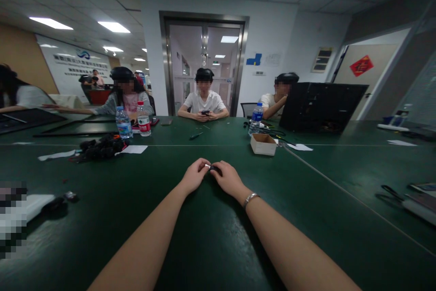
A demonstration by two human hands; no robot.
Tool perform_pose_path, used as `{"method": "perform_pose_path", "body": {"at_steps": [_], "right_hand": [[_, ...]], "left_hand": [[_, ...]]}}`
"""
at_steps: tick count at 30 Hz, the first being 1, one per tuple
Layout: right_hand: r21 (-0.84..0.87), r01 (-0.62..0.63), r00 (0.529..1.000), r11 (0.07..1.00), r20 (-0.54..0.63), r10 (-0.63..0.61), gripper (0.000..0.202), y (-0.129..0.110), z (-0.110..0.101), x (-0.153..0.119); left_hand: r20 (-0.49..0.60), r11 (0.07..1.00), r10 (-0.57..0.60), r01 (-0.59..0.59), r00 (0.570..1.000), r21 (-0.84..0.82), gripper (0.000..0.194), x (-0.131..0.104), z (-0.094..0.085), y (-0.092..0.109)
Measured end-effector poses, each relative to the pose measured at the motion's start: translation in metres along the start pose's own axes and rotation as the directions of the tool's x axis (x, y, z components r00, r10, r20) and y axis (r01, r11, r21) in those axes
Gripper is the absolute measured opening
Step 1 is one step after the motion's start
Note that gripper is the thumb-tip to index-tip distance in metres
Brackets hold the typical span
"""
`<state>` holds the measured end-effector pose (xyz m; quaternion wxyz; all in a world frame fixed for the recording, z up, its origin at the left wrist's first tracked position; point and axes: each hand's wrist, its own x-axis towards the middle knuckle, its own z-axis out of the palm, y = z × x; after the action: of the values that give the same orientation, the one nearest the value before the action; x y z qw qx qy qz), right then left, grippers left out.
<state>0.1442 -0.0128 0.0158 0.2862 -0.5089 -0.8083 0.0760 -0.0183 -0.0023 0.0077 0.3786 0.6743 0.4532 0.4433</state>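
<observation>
Just above the green table, my left hand and my right hand meet in front of me, fingertips nearly together. Between them is a small silver-and-black piece, too small for me to tell its kind. The left fingers pinch its silver end, and the right thumb and fingers close on its dark end. Much of the piece is hidden by the fingertips. A metal bracelet circles my right wrist.
The green table holds a small open box, a water bottle, two bottles at left, a pile of black parts and a screwdriver. A large black monitor stands at right. Several people sit around the table.
</observation>
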Motion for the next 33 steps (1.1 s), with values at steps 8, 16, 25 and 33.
{"method": "perform_pose_path", "body": {"at_steps": [8,16,25,33], "right_hand": [[-0.006,0.011,1.0,1.0,0.0,-0.011,0.025,0.0009,0.0014,0.0013],[0.005,0.007,1.0,1.0,0.018,-0.007,0.025,-0.0019,-0.0021,0.0002],[-0.014,0.022,0.999,1.0,0.026,-0.022,0.023,-0.002,-0.0022,0.0004],[-0.013,0.021,1.0,1.0,0.021,-0.021,0.023,-0.0031,-0.0012,0.0001]], "left_hand": [[-0.042,0.994,-0.097,0.095,0.994,-0.046,0.028,0.0022,-0.0005,-0.0035],[-0.016,0.994,-0.025,0.023,1.0,-0.103,0.03,0.0005,-0.0024,0.002],[-0.019,0.997,0.081,-0.081,0.997,-0.007,0.014,-0.0018,-0.003,0.002],[-0.071,0.995,-0.052,0.058,0.996,0.086,0.028,-0.0009,-0.0006,-0.0012]]}}
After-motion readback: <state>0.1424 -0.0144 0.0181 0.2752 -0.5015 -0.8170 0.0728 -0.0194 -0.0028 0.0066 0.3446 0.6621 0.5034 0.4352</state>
